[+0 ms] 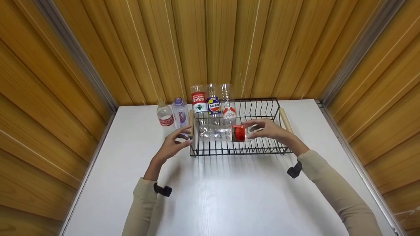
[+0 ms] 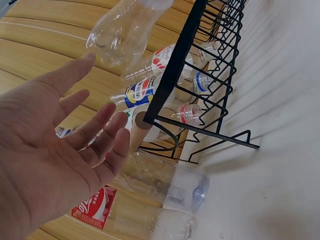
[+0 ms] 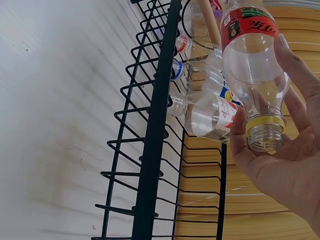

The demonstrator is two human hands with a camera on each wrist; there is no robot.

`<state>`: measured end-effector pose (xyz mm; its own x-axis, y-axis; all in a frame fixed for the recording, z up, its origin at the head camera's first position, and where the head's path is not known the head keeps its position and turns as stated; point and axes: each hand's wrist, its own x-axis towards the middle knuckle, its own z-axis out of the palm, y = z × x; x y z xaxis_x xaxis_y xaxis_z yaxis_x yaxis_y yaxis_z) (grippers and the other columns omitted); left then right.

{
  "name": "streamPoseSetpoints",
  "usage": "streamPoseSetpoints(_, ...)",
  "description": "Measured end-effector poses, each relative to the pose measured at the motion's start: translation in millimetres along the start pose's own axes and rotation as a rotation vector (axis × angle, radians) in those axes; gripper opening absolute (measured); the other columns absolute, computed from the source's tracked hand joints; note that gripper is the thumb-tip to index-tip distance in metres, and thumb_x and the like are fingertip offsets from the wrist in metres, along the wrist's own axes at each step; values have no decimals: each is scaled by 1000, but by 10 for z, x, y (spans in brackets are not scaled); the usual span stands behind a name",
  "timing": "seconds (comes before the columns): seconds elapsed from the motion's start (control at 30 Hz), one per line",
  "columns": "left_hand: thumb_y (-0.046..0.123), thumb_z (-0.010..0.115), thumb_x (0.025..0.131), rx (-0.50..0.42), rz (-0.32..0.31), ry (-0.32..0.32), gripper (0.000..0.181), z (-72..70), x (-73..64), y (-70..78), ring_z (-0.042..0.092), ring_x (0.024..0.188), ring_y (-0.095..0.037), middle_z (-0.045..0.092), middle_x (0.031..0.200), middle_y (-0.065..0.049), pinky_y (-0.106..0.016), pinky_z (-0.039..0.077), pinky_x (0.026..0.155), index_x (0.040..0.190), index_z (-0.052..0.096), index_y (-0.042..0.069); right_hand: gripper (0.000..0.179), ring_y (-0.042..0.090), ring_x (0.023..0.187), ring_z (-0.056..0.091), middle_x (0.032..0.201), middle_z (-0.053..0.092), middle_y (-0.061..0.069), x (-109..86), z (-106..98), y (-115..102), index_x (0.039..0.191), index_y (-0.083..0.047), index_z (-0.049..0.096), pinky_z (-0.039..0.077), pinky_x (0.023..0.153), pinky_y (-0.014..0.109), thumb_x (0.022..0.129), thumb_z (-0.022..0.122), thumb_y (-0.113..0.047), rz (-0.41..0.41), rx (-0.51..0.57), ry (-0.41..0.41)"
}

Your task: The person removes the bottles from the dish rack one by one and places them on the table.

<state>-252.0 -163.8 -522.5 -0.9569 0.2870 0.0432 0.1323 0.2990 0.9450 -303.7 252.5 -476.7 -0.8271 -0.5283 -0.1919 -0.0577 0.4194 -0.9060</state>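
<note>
My right hand grips a clear plastic bottle with a red label by its neck end. This bottle lies sideways above the front of a black wire rack. In the right wrist view, its uncapped mouth and yellow neck ring show between thumb and fingers of the right hand. At the rack's left wooden handle, my left hand has its fingers spread and holds nothing. The left wrist view puts its index fingertip close to the base of the held bottle.
In the rack's left half stand three upturned bottles, with a red-and-white label, a blue label and a white-and-red label. Left of the rack, a red-labelled bottle and a purple-capped bottle stand on the white table.
</note>
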Motion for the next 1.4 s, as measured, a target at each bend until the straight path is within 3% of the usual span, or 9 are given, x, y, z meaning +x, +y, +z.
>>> streamPoseSetpoints(0.2, 22, 77, 93, 20, 57, -113, 67, 71, 13, 95, 55, 133, -39, 52, 151, -18, -57, 48, 108, 153, 48, 19, 62, 34, 131, 55, 146, 58, 12, 0, 67, -18, 141, -14, 62, 53, 101, 38, 84, 85, -19, 3, 3, -28)
streamPoseSetpoints(0.3, 20, 75, 94, 18, 86, -171, 66, 111, 23, 115, 57, 132, -38, 51, 153, -17, -55, 49, 108, 154, 47, 18, 61, 33, 129, 56, 145, 59, 11, 1, 95, -30, 140, -15, 64, 53, 101, 37, 83, 86, -19, 3, -6, -31)
streamPoseSetpoints(0.47, 21, 72, 97, 26, 129, -226, 60, 161, 46, 149, 61, 125, -30, 53, 154, -7, -46, 52, 105, 153, 49, 20, 60, 33, 128, 56, 142, 61, 11, -7, 116, -39, 139, -15, 64, 52, 101, 39, 82, 86, -18, -13, -20, -45)
streamPoseSetpoints(0.6, 21, 70, 98, 25, 145, -231, 55, 174, 57, 182, 62, 122, -29, 55, 152, -6, -43, 54, 102, 150, 53, 20, 59, 34, 128, 55, 142, 61, 10, -21, 123, -45, 138, -18, 65, 52, 102, 42, 82, 86, -20, -15, -34, -56)
streamPoseSetpoints(0.93, 15, 77, 92, 33, 137, -254, 59, 212, 75, 238, 63, 119, -42, 58, 148, -14, -48, 55, 100, 148, 56, 13, 60, 36, 127, 54, 139, 61, 11, -10, 143, -52, 135, -17, 67, 53, 98, 39, 79, 89, -20, -47, -55, -41)
streamPoseSetpoints(1.13, 18, 80, 89, 73, 164, -274, 62, 248, 87, 271, 59, 129, -40, 58, 147, -15, -48, 54, 100, 146, 57, 15, 61, 40, 128, 54, 139, 62, 8, -18, 175, -98, 133, -18, 69, 52, 103, 44, 76, 91, -19, -78, -46, -46)
streamPoseSetpoints(1.27, 19, 81, 89, 88, 185, -277, 60, 261, 79, 264, 59, 128, -39, 62, 143, -16, -42, 56, 98, 144, 59, 14, 62, 35, 125, 55, 138, 63, 8, -40, 174, -103, 133, -17, 68, 52, 104, 45, 76, 91, -18, -102, -59, -54)
streamPoseSetpoints(1.4, 14, 79, 90, 39, 179, -276, 57, 257, 57, 281, 59, 127, -42, 61, 144, -16, -37, 56, 96, 143, 60, 9, 61, 34, 125, 55, 140, 62, 12, -61, 132, -104, 137, -13, 65, 54, 102, 42, 80, 88, -16, -124, -60, -81)
